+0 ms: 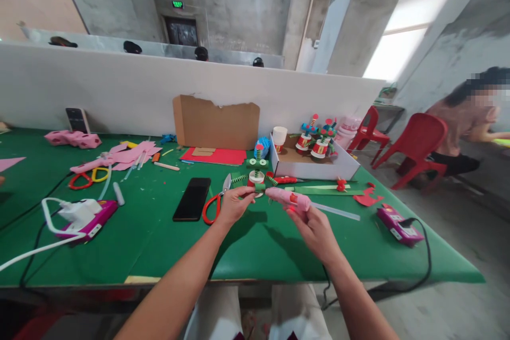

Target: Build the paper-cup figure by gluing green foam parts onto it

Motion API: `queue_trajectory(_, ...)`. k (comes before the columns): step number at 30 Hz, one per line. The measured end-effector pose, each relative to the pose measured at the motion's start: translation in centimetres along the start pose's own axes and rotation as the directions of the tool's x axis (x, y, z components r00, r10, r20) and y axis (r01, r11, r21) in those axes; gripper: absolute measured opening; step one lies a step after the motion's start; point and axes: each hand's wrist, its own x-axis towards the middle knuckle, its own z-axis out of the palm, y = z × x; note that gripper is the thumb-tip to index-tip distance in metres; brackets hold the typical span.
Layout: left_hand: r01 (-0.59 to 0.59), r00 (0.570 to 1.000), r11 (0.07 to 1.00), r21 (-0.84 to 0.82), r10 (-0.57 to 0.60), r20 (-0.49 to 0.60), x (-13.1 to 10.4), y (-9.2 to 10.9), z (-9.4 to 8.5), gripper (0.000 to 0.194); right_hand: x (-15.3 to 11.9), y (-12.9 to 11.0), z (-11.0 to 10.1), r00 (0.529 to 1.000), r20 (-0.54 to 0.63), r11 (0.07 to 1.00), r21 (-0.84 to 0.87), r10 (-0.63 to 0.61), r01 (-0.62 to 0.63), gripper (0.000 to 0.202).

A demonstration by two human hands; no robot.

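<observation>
My left hand (236,205) pinches a small green paper roll (260,188) between thumb and fingertips. In my right hand (316,231) is a pink hot glue gun (287,196), its nozzle pointing left, right by the roll. A clear glue stick (337,211) sticks out of the gun's back end. Just behind my hands stands a paper-cup figure (257,163) with a green head, two white eyes and folded green arms; the roll partly covers its cup. Orange-handled scissors (212,207) lie beside my left hand, with a black phone (192,200) to their left.
A white box (314,171) at the back holds more cup figures. Green paper strips (326,190) and red scraps (367,196) lie to the right. Purple power strips (398,227) with cords sit at both sides. Pink paper (137,155) lies at left. A person sits far right.
</observation>
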Motion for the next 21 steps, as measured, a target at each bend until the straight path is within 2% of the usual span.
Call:
queue_trajectory(7, 0.004, 1.0, 1.0, -0.031, -0.004, 0.011, -0.1, -0.3, 0.0, 0.013, -0.1, 0.6, 0.7, 0.998, 0.0, 0.993, -0.105, -0.059, 0.059, 0.031)
queue_trajectory(21, -0.08, 0.997, 0.996, -0.05, 0.079, -0.028, 0.0, -0.2, 0.2, 0.019, -0.2, 0.6, 1.4, 0.984, 0.021, 0.943, -0.283, -0.176, 0.174, 0.039)
